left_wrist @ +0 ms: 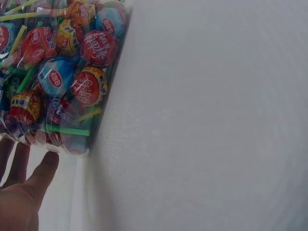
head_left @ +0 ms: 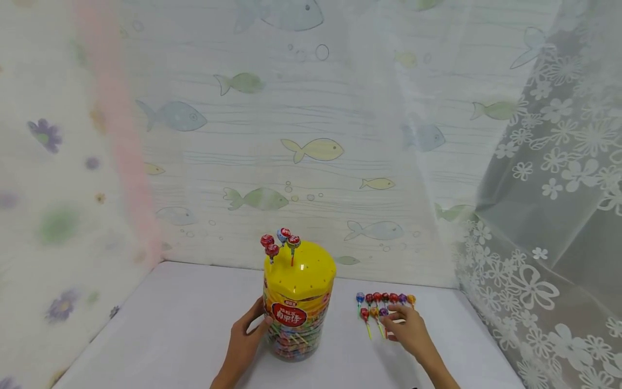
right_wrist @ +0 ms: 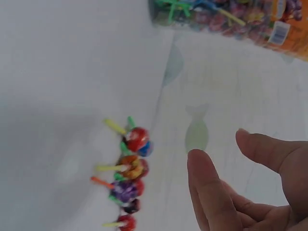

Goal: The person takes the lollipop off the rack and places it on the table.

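Observation:
A clear jar of lollipops (head_left: 297, 324) with a yellow lid (head_left: 311, 273) stands upright on the table. Several lollipops (head_left: 272, 250) stick up from the lid's far left part. My left hand (head_left: 245, 337) holds the jar's left side, thumb in front and fingers toward the back; the left wrist view shows its fingertips (left_wrist: 49, 159) against the clear wall. To the right, loose lollipops (head_left: 377, 297) lie in two rows. Over the right end of the nearer row is my right hand (head_left: 408, 329). Its thumb and forefinger are apart, with nothing between them in the right wrist view.
The white table (head_left: 194, 319) meets a fish-print curtain (head_left: 311, 162) at the back. Flowered cloth (head_left: 63, 243) hangs at the left, and a sheer flower-pattern curtain (head_left: 544, 259) at the right.

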Tool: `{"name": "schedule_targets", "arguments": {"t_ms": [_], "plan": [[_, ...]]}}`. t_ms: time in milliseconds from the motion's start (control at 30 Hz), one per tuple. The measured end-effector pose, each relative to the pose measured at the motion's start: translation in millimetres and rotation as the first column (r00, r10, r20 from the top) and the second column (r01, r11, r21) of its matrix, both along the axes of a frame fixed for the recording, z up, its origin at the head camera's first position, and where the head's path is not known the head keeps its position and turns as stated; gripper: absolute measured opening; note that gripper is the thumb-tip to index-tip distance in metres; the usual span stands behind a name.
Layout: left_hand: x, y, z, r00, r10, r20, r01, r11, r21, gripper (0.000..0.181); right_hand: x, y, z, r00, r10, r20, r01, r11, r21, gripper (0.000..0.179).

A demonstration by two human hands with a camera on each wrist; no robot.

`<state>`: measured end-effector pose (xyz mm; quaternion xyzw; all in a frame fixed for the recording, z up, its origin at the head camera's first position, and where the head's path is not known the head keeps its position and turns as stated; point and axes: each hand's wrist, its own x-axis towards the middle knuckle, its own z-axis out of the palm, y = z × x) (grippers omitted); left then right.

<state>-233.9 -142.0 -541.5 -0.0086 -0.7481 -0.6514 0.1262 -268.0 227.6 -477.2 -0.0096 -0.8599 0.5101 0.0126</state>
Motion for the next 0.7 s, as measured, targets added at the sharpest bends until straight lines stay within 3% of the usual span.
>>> {"name": "schedule_targets", "arguments": {"t_ms": [100,233,400,500,633,700], "plan": [[-0.1,-0.1,-1.0,1.0,-0.003,-0.004,0.003,1.0,-0.001,0.068,10.4,-13.3,16.5,0.996,0.06,-0.071,-0.057,0.998,0.037,0.044],[-0.9,-0.9,-1.8,1.0,-0.011,-0.023,0.012,1.0,0.007,0.066,21.2,-33.8,41.4,0.974,0.149,-0.173,-0.138,0.988,0.073,0.044],[-0.7,-1.3,-1.7,0.999,-0.015,-0.032,0.015,1.0,0.008,0.065,27.9,-59.3,70.4,0.94,0.229,-0.254,-0.232,0.973,0.02,0.044],[-0.2,-1.1,-2.0,0.999,-0.009,-0.031,0.009,1.0,0.003,0.064,27.8,-73.1,81.9,0.894,0.273,-0.355,-0.303,0.953,-0.03,0.04],[-1.2,-1.3,-2.5,1.0,0.001,-0.03,-0.001,1.0,0.001,0.063,25.3,-93.3,91.4,0.805,0.32,-0.499,-0.416,0.905,-0.091,0.04],[-1.5,-1.2,-3.2,1.0,0.006,-0.03,-0.006,1.0,0.001,0.063,25.0,-104.2,94.3,0.777,0.322,-0.541,-0.448,0.886,-0.116,0.043]]}}
